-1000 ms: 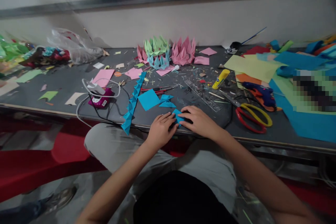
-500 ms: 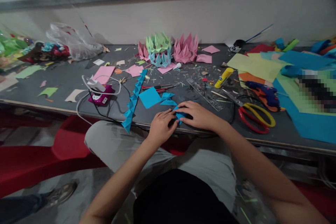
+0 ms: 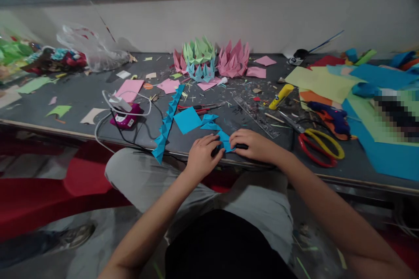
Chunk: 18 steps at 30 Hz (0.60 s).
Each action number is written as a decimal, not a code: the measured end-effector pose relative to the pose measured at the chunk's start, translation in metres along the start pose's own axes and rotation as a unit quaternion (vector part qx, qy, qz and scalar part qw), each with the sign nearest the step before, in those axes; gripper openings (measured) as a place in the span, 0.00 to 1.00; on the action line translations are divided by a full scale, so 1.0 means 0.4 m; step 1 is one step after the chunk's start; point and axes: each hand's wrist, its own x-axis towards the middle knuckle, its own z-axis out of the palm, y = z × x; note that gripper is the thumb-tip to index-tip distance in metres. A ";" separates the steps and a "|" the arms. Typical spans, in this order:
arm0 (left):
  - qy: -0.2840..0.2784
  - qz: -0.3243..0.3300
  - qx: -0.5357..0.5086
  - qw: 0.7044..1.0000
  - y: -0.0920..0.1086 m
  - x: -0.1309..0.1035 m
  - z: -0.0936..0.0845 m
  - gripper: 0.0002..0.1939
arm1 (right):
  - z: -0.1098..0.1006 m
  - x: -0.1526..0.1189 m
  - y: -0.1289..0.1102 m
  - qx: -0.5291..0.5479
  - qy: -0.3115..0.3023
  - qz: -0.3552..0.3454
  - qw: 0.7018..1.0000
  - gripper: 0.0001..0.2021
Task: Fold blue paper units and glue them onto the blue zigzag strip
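Just below frame centre, the left hand [image 3: 203,153] and right hand [image 3: 252,144], curled, touch a blue paper [image 3: 225,139] from either side; whether they pinch it, I cannot tell.

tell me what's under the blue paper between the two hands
Dark tabletop shows just beyond the blue paper. What lies directly beneath it is covered, and the left hand and right hand hide the surface at its sides.

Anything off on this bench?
Two things. The folded blue strip's near tip pokes past the front edge of the table, so it might get knocked. Small scraps are strewn around the clear ruler, which looks messy.
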 end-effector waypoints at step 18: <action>0.015 -0.040 -0.070 0.997 0.002 0.007 0.013 0.11 | 0.048 -0.018 -0.001 0.003 0.107 0.114 0.988 0.05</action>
